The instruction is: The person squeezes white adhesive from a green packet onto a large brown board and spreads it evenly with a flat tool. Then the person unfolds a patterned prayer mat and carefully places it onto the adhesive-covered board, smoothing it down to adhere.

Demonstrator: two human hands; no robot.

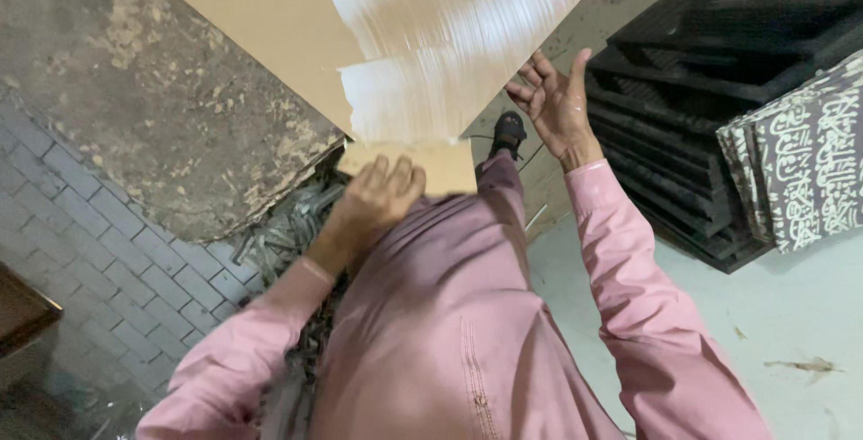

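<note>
Dim indoor light, motion-blurred streaks on board (431,35), dark corners

A stack of black plastic pallets (710,89) stands on the pale, scuffed concrete floor (791,314). Just right of the stack leans a dark patterned fabric-covered panel (800,161). Well to its left lie grey brick paving (99,233) and a worn, flaking brown slab (153,71). Lighting is dim and even.

Large brown cardboard sheet (270,17), matt, with glossy brushed streaks of wet-looking coating, smooth pink cloth sleeves (629,287), rough patchy concrete floor (153,71), grey brick paving (99,242), black slatted plastic pallets (710,62), patterned woven fabric (809,152)
</note>
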